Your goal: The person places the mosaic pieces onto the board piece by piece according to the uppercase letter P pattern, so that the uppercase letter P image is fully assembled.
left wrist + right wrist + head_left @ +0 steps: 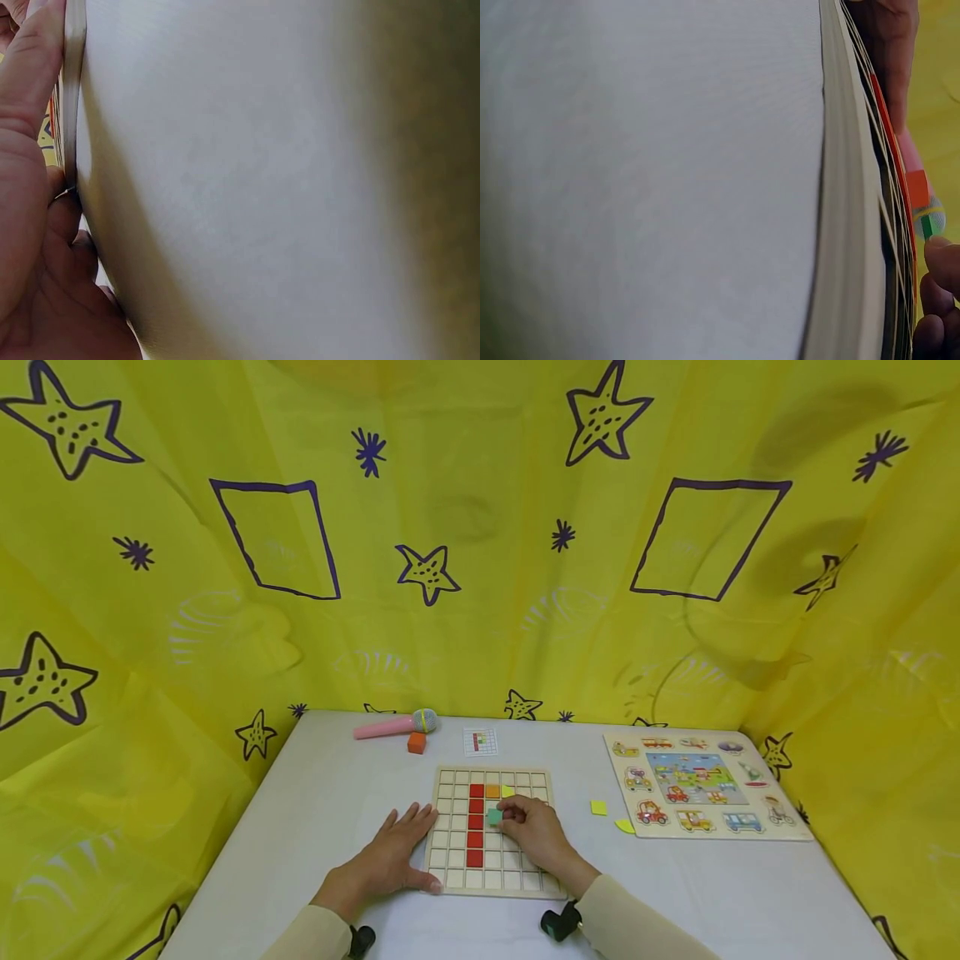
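A wooden grid board (pixel 455 878) lies on the white table, with a column of red square tiles (pixel 475 840) set in its cells. Beside the column's top sit an orange tile (pixel 492 791) and a yellow tile (pixel 507 791), partly hidden by fingers. My right hand (pixel 542 837) pinches a green square tile (pixel 494 817) between thumb and fingertips, close over the board just right of the red column. At the board's left edge my left hand (pixel 393 853) rests with fingers spread, thumb at the near corner. The right wrist view also catches the green tile (pixel 928 226) at the fingertips.
Behind the board lie a small pattern card (pixel 480 742), an orange cube (pixel 417 742) and a pink toy microphone (pixel 393 725). To the right are a yellow square tile (pixel 597 807), a yellow curved piece (pixel 625 826) and a vehicle puzzle board (pixel 705 785). Yellow curtains (pixel 480 635) enclose the table.
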`<action>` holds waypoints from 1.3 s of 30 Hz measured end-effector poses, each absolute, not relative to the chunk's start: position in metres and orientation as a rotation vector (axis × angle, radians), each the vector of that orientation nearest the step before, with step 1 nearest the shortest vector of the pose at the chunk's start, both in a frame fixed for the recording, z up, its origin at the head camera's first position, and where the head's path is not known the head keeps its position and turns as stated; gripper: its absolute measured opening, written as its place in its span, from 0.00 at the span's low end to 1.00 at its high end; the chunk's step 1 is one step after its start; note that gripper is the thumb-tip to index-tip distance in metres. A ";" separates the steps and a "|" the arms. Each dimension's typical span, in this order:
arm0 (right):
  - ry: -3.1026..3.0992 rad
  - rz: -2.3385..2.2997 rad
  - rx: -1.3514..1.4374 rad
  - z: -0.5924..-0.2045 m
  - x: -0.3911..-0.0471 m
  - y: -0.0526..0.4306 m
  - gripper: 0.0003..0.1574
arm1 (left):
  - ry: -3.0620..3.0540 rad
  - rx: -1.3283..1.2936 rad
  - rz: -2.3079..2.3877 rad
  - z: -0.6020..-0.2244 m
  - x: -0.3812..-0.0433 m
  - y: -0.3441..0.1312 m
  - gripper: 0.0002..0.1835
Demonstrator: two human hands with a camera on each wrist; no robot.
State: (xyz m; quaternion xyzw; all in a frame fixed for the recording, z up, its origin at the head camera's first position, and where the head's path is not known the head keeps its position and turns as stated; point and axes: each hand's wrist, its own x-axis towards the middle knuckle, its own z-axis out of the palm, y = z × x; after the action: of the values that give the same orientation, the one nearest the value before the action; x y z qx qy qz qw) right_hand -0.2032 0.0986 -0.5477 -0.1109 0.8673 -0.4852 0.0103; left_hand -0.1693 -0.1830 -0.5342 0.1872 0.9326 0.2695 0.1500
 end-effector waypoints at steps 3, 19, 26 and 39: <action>2.731 -1.468 -0.355 -0.548 -0.203 0.098 0.11 | 2.684 0.544 0.772 -0.534 -0.169 -0.183 0.65; 2.810 -1.313 -0.385 -0.546 -0.203 0.094 0.11 | 2.680 0.547 0.790 -0.536 -0.169 -0.184 0.65; 2.830 -1.296 -0.400 -0.544 -0.203 0.094 0.11 | 2.686 0.545 0.777 -0.535 -0.170 -0.185 0.65; 2.852 -1.265 -0.457 -0.546 -0.202 0.095 0.12 | 2.674 0.552 0.794 -0.534 -0.168 -0.183 0.65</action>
State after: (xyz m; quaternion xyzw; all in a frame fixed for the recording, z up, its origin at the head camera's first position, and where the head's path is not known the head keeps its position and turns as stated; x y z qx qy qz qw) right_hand -0.2023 0.0951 -0.5460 -0.1448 0.9045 -0.4011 -0.0057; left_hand -0.1684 -0.1834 -0.5336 0.1919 0.9300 0.2762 0.1483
